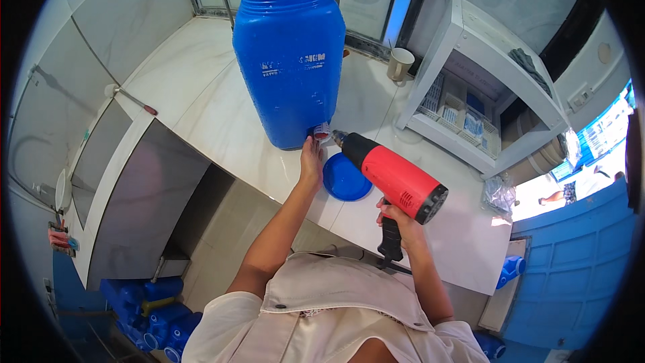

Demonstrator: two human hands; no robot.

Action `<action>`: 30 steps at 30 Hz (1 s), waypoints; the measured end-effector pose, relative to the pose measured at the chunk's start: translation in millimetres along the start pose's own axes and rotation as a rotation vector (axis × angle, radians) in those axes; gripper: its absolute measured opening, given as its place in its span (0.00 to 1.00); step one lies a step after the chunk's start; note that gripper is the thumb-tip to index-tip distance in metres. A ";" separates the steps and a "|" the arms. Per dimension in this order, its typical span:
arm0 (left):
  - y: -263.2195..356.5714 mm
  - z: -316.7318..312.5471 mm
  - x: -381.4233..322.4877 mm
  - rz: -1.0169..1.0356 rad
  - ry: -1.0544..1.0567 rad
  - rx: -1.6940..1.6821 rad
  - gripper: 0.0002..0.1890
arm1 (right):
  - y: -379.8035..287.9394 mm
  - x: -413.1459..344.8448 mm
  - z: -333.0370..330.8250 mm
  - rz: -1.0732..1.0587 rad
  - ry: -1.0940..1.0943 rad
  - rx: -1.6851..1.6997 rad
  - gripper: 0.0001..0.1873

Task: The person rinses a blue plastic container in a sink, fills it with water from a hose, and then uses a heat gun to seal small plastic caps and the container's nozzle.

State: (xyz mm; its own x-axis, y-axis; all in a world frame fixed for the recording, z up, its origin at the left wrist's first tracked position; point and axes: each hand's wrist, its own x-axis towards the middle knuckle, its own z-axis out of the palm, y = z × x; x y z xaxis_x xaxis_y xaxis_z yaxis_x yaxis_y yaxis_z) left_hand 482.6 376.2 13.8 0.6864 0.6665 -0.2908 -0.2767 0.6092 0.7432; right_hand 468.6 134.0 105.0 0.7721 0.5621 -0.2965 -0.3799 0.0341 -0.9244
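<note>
A large blue plastic water jug (289,75) with white printing stands upright on the white marbled countertop (216,91). Low on its front is a small spout (322,132) with a whitish wrap and a reddish end. My left hand (312,164) is against or just beside this spout, fingers pointing up; whether they grip it is unclear. In my right hand (403,222) is a red and black heat gun (398,176), held by its black handle. Its metal nozzle points at the spout from the right, very close. A round blue lid (347,176) lies on the countertop below the nozzle.
A beige mug (400,64) stands at the back. To the right is a white shelf unit (456,131) with small baskets inside, beside a clear plastic bag (499,195). Several blue jugs (164,315) are on the floor at lower left. A blue door (574,262) is at right.
</note>
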 end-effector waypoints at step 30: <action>-3.6 -15.8 18.3 -0.008 -0.076 -0.045 0.27 | 4.0 28.5 6.5 0.058 0.065 -0.080 0.09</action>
State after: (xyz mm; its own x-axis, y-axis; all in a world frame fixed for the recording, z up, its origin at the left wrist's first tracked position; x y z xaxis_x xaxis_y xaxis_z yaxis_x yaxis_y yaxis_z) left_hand 485.5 393.0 -3.7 0.7377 0.6278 -0.2485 -0.2995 0.6341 0.7129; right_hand 485.8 155.5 94.5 0.7824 0.5061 -0.3630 -0.3851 -0.0649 -0.9206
